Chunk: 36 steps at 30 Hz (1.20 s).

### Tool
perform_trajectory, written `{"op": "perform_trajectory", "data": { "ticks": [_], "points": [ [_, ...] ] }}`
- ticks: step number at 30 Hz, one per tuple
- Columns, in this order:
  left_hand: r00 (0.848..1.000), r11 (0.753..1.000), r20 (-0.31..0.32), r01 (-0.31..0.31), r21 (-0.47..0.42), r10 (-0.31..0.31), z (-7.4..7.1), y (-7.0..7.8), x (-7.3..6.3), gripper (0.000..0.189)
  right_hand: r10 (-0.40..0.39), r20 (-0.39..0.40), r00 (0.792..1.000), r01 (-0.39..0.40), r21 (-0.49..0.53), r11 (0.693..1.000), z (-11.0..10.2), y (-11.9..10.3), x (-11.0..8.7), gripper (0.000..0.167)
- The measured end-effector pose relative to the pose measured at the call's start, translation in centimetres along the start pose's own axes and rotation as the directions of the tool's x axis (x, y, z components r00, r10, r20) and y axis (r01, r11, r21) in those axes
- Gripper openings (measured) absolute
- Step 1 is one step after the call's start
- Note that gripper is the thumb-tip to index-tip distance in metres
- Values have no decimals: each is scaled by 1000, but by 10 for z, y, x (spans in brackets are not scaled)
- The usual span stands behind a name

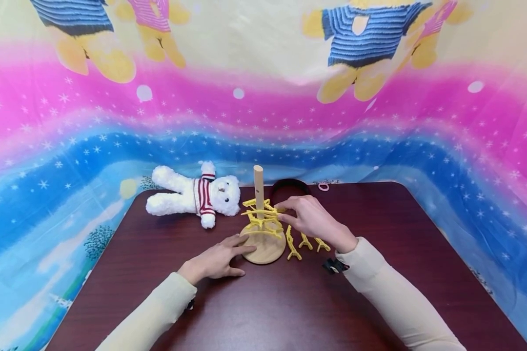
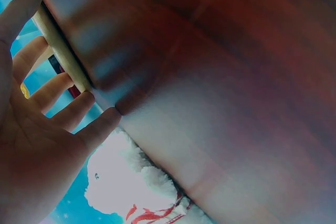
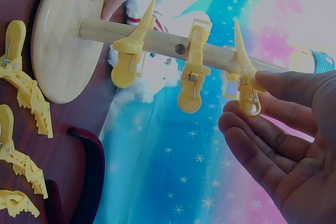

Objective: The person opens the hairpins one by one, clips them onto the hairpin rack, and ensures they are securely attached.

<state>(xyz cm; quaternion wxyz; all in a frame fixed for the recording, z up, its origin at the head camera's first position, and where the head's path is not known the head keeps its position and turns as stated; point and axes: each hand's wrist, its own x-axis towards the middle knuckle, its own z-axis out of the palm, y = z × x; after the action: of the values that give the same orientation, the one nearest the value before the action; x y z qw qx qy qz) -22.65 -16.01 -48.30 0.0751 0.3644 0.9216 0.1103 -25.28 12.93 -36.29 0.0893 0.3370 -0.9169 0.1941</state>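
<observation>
A wooden post [image 1: 258, 187] rises from a round wooden base [image 1: 265, 256] on the table. Several yellow spring clamps are on the post; two of them, a lower clamp [image 3: 126, 61] and a middle clamp [image 3: 191, 77], appear in the right wrist view. Thumb and fingertips of my right hand [image 1: 312, 218] pinch the handle end of the uppermost clamp [image 3: 247, 95], whose jaws are at the post. My left hand [image 1: 217, 258] rests on the base's near left edge, fingers spread and mostly straight. More yellow clamps [image 1: 292, 246] lie on the table right of the base.
A white teddy bear [image 1: 180, 201] in a striped sweater lies left of the post. Behind the right hand is a dark headband [image 1: 290, 182], with a small pink ring [image 1: 323, 186] near the table's [image 1: 377, 209] back edge. A printed curtain [image 1: 263, 117] surrounds the table.
</observation>
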Motion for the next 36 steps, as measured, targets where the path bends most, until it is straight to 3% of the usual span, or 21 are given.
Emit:
{"op": "perform_trajectory", "data": {
  "ticks": [22, 36],
  "points": [
    [999, 1000, -37, -31, 2, 31, 2, 2, 0, 69, 64, 42, 997, -65, 40, 997, 6, 6, -2, 37],
    [1000, 1000, -12, -10, -4, 10, -1, 2, 0, 69, 145, 46, 988, -150, 140, 979, 0, 22, -12, 43]
  ]
}}
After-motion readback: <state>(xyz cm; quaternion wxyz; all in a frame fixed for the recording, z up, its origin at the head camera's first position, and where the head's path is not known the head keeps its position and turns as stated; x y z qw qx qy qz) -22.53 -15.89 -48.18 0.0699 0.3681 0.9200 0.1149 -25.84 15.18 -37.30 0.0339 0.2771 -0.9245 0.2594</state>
